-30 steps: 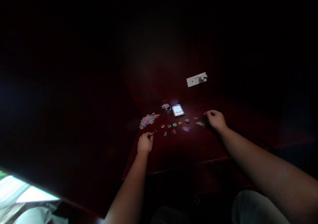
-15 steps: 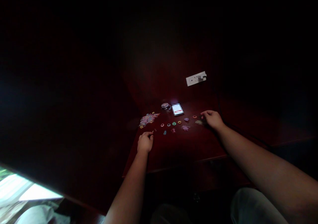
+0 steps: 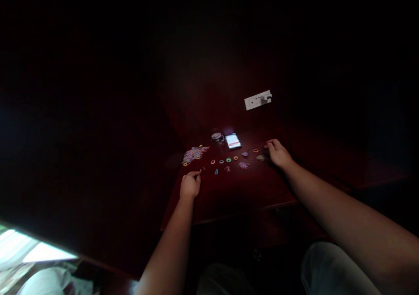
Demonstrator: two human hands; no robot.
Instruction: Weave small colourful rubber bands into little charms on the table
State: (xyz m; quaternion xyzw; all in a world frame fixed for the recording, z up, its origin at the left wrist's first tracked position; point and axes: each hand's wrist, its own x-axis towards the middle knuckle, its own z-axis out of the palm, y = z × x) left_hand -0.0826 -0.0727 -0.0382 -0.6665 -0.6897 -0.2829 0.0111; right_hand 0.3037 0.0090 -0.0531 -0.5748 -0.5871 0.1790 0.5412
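My left hand (image 3: 190, 184) rests at the table's left side, fingers bent together, a tiny pale thing (image 3: 200, 171) at the fingertips. Beyond it lies a heap of small coloured hair ties (image 3: 194, 155). On the right, my right hand (image 3: 278, 154) is closed in a pinch; whatever it may hold is too small to make out. Beside it are a yellowish pile (image 3: 261, 157) of small bands and an orange ring (image 3: 255, 151). Between the hands lie a green ring (image 3: 228, 159), a purple pile (image 3: 243, 166), a pink pile (image 3: 227, 169) and a blue bunch (image 3: 216, 171).
A lit phone (image 3: 233, 141) lies at the back of the dark red table (image 3: 229, 194), next to a round clear container (image 3: 217, 137). A white power socket (image 3: 258, 100) with a plug is on the wall behind. A dark cable runs along the right.
The whole view has shifted slightly, so things sit a little higher. Both hands stay near the same spots; the right fingers have drawn slightly closer together.
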